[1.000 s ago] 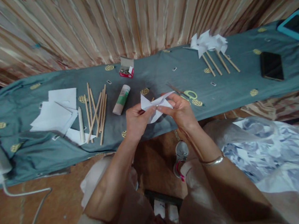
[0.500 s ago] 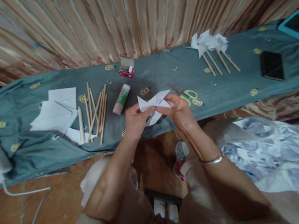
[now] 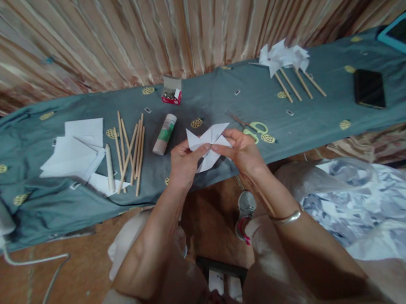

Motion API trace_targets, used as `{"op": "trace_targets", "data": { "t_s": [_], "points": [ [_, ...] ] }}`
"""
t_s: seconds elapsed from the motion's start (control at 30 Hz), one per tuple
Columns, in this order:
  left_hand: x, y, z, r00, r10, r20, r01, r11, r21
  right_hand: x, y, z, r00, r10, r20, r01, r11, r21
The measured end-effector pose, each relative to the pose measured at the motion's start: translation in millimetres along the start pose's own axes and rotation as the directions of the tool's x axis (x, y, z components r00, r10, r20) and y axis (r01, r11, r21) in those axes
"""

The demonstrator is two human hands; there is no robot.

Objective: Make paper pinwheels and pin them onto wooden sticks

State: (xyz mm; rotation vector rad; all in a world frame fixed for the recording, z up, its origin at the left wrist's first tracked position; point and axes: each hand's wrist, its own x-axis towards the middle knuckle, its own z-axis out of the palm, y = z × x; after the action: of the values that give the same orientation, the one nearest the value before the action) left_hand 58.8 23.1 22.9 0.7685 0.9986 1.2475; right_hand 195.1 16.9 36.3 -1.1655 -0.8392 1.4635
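A white paper pinwheel with folded blades is held between both hands, over the front edge of the cloth-covered table. My left hand pinches its left side, thumb near the centre. On the other side my right hand grips it, its thumb also at the middle. Fingers beneath the paper are partly hidden. Just right of my right hand lie scissors with light green handles. A glue stick rests to the left of my left hand.
Several wooden sticks, a white candle-like stick and paper sheets lie left. Behind stands a small red box of metal pieces. Stick-mounted pinwheels and a phone lie right; a bag of paper scraps sits below.
Both thumbs press slightly closer at the pinwheel's centre, and the dark spot there is no longer visible. Otherwise the hands stay in place.
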Motion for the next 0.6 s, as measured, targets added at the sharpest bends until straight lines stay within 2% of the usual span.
{"op": "trace_targets", "data": {
  "t_s": [0.13,0.27,0.33,0.4,0.43,0.5,0.6],
  "points": [
    [-2.3,2.8,-0.1,1.000,0.001,0.000,-0.001,1.000,0.009,2.5,1.5,-1.4,1.000,-0.006,0.000,0.006,1.000,0.013],
    [-2.9,16.1,-4.9,0.999,0.045,0.015,-0.045,0.998,0.047,8.6,-0.8,-10.1,0.996,-0.084,-0.032,0.083,0.996,-0.030],
    [-1.4,21.9,-13.2,0.997,0.083,-0.006,-0.081,0.989,0.124,11.5,-3.0,-16.5,0.989,-0.132,-0.065,0.130,0.991,-0.040],
    [0.7,23.3,-24.7,0.990,0.138,-0.039,-0.122,0.951,0.286,12.8,-5.5,-22.4,0.985,-0.153,-0.079,0.150,0.988,-0.038],
    [1.6,22.2,-30.7,0.982,0.188,-0.026,-0.161,0.896,0.413,12.8,-6.7,-24.8,0.985,-0.155,-0.081,0.153,0.988,-0.033],
    [2.2,17.6,-40.7,0.966,0.252,0.066,-0.232,0.715,0.660,12.0,-9.3,-28.4,0.985,-0.154,-0.079,0.153,0.988,-0.022],
    [0.3,9.5,-45.6,0.949,0.239,0.203,-0.293,0.439,0.850,10.3,-13.2,-31.2,0.984,-0.155,-0.087,0.155,0.988,-0.007]
  ]
}}
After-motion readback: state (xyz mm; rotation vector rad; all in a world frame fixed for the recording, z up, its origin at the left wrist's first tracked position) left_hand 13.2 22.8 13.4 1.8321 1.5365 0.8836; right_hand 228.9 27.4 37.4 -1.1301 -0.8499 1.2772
